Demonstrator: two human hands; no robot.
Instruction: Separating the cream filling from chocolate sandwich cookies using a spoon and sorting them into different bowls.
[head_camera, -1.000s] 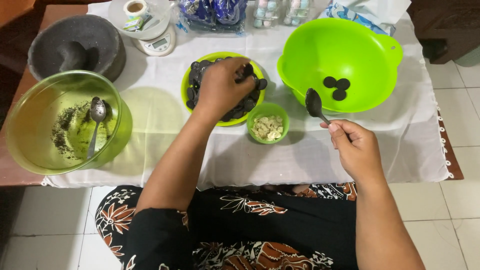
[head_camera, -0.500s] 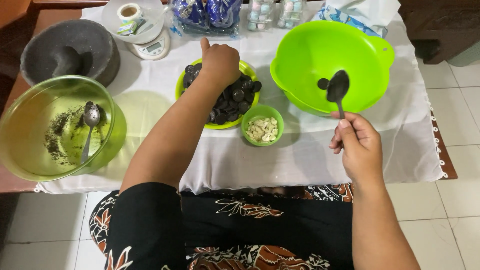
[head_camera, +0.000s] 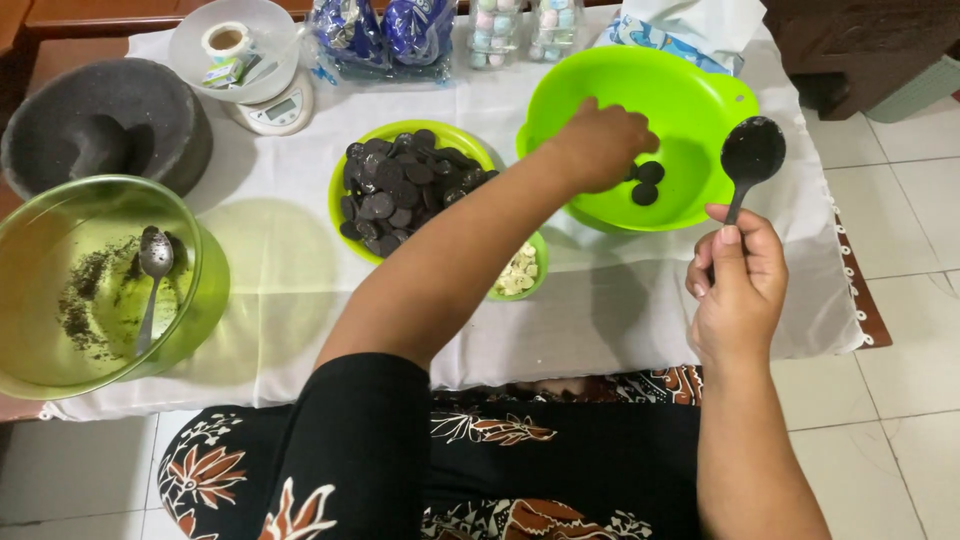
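My left hand (head_camera: 600, 145) reaches across into the large bright green bowl (head_camera: 690, 90), fingers curled down beside a few dark round biscuits (head_camera: 646, 183) on its bottom. Whether the fingers hold a biscuit is hidden. My right hand (head_camera: 738, 285) grips the handle of a black spoon (head_camera: 752, 152), held upright with its head over the bowl's right rim. A smaller green bowl (head_camera: 455, 133) heaped with dark round biscuits (head_camera: 400, 190) stands under my left forearm. A tiny green bowl of pale pieces (head_camera: 518, 275) sits just in front of it.
At the left, a clear green bowl (head_camera: 205, 290) holds dark crumbs and a metal spoon (head_camera: 152, 262). Behind it stand a grey stone mortar (head_camera: 100, 130) and a white kitchen scale (head_camera: 270, 105) with a tape roll. Blue bags (head_camera: 385, 35) and jars line the back of the white-clothed table (head_camera: 280, 270).
My left hand left the heaped biscuit bowl and moved right into the large green bowl. My right hand raised the black spoon and shifted it right, clear of the bowl's middle.
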